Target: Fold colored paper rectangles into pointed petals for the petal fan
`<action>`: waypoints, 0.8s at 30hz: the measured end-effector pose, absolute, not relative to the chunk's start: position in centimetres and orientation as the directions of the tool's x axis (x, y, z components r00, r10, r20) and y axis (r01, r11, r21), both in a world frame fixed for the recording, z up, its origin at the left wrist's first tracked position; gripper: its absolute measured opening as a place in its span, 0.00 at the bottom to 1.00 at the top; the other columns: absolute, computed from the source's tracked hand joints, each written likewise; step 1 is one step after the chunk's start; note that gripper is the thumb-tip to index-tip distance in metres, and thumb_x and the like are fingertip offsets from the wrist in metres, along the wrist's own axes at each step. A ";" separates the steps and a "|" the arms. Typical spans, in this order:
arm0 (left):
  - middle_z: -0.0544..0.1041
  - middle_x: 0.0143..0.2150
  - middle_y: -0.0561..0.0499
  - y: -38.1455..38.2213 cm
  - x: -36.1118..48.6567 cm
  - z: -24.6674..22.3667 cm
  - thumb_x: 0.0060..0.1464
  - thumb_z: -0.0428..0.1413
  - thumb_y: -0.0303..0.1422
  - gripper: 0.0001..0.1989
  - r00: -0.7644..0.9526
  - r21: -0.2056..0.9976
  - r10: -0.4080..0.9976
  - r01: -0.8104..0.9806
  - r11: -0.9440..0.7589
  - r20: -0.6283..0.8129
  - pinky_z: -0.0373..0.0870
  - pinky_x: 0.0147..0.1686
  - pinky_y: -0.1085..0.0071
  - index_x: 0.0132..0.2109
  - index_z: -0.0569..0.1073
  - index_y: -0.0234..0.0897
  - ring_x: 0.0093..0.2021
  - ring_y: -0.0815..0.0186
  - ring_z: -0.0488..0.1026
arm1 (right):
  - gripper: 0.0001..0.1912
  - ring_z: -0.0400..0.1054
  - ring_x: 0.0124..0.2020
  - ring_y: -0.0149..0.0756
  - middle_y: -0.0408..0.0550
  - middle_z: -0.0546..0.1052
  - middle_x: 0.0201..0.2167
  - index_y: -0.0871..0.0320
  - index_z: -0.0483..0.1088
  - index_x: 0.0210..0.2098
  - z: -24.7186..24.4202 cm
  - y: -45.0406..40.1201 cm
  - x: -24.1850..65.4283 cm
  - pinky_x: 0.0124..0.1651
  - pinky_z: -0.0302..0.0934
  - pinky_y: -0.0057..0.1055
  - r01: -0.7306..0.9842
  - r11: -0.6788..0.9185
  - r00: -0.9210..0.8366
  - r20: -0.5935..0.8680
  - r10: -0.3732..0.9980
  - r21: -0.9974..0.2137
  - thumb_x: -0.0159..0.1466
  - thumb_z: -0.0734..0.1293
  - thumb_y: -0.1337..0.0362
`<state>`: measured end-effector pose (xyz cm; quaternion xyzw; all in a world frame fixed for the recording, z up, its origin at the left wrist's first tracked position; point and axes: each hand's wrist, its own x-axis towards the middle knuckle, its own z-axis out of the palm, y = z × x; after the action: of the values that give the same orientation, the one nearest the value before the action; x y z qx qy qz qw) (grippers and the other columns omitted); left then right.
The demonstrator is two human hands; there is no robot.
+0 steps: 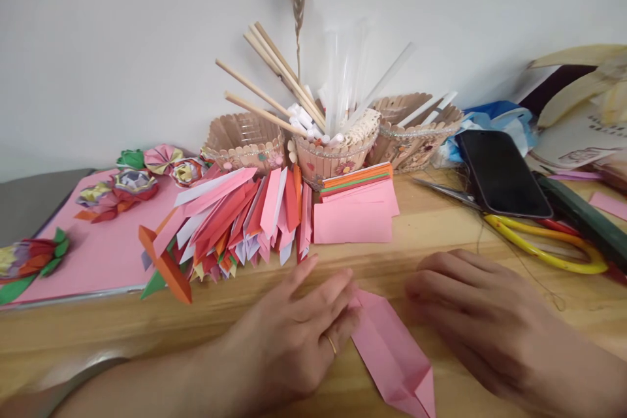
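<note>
Slip risk here: the elongated pink folded paper (386, 353) seems steadied at its far end only, so a nudge to the loose near end might swivel it and skew a crease. The left hand's (298, 333) raised finger is also near the heap of colourful folded strips (269, 209), so a careless sweep could scatter some. Paper's on the wooden surface (235, 304) between both hands, touching the left, apart from the right hand (484, 326). Left fingers are partly spread, right ones bunched; kinda blurry, can't tell if either's pinching anything.
</note>
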<state>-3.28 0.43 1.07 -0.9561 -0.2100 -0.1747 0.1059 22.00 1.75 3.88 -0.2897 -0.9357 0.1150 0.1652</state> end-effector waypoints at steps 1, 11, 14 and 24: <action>0.75 0.50 0.47 0.3 -3.4 1.0 0.65 0.41 0.25 0.17 0.844 -0.149 0.375 0.457 -0.877 0.384 0.48 0.62 0.53 0.49 0.73 0.32 0.57 0.60 0.64 | 0.15 0.63 0.31 0.37 0.47 0.72 0.28 0.57 0.69 0.31 4.0 1.6 22.1 0.34 0.57 0.36 0.514 0.794 -0.761 0.256 0.597 -0.325 0.62 0.54 0.76; 0.78 0.38 0.45 0.0 -3.7 0.4 0.63 0.44 0.22 0.16 0.707 -0.135 0.436 0.595 -0.793 0.557 0.51 0.62 0.59 0.41 0.77 0.27 0.48 0.61 0.70 | 0.06 0.68 0.35 0.37 0.48 0.74 0.34 0.56 0.68 0.39 3.4 1.6 20.9 0.39 0.64 0.34 0.568 0.733 -0.731 0.180 0.658 -0.374 0.66 0.60 0.68; 0.78 0.39 0.48 0.3 -3.6 0.3 0.62 0.49 0.25 0.11 0.703 -0.082 0.449 0.581 -0.810 0.551 0.57 0.58 0.62 0.40 0.76 0.29 0.47 0.62 0.70 | 0.07 0.69 0.34 0.36 0.47 0.73 0.32 0.56 0.68 0.37 3.0 1.8 20.8 0.37 0.64 0.32 0.571 0.697 -0.709 0.167 0.685 -0.435 0.67 0.59 0.68; 0.78 0.33 0.47 1.0 -3.1 1.2 0.62 0.43 0.21 0.16 0.705 -0.052 0.405 0.529 -0.847 0.583 0.68 0.47 0.64 0.35 0.76 0.29 0.40 0.63 0.73 | 0.11 0.69 0.41 0.38 0.50 0.73 0.40 0.56 0.65 0.43 2.4 2.0 21.3 0.40 0.66 0.33 0.607 0.611 -0.601 0.210 0.771 -0.508 0.60 0.66 0.69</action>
<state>-3.12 1.02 1.18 -0.9168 -0.2547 -0.2877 0.1085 21.26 1.96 2.43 -0.3947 -0.8728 0.1967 0.2093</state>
